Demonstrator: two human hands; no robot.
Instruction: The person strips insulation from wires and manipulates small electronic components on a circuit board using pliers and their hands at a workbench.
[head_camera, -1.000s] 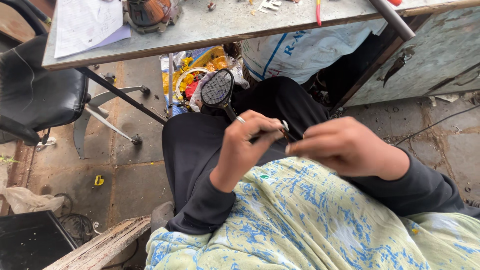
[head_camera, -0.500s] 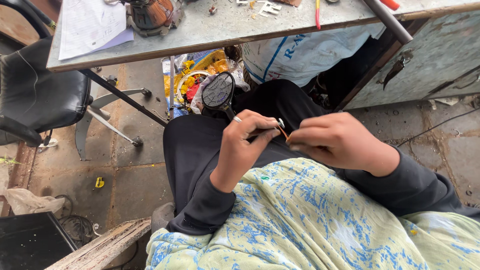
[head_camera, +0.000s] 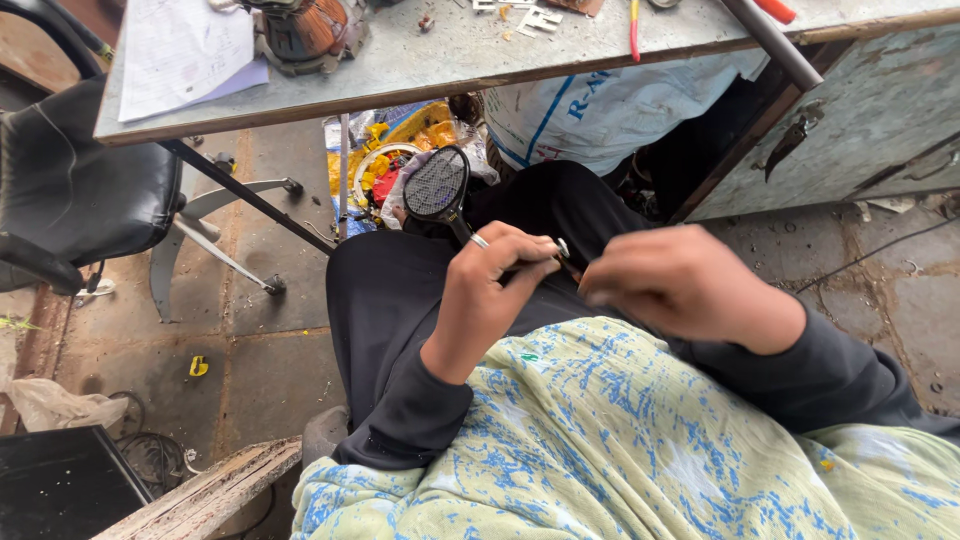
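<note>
My left hand (head_camera: 492, 292), with a ring on one finger, grips the thin handle of a small round black mesh-headed tool (head_camera: 437, 185) that points away over my lap. My right hand (head_camera: 685, 283) hovers at the handle's near end, fingers curled together; what it pinches is hidden and blurred. Both hands sit above my black-trousered knees, with a green and blue patterned cloth (head_camera: 600, 440) across my lap below them.
A worn grey workbench (head_camera: 450, 60) runs along the top with papers (head_camera: 185, 50), a motor-like part (head_camera: 305, 30) and small tools. A white sack (head_camera: 600, 110) and colourful clutter (head_camera: 385, 160) lie beneath it. A black chair (head_camera: 80, 190) stands left, a grey cabinet (head_camera: 850, 130) right.
The view has shifted slightly. My right hand has moved a little along the handle end, and the mesh head sits a bit lower in view. The left grip is unchanged.
</note>
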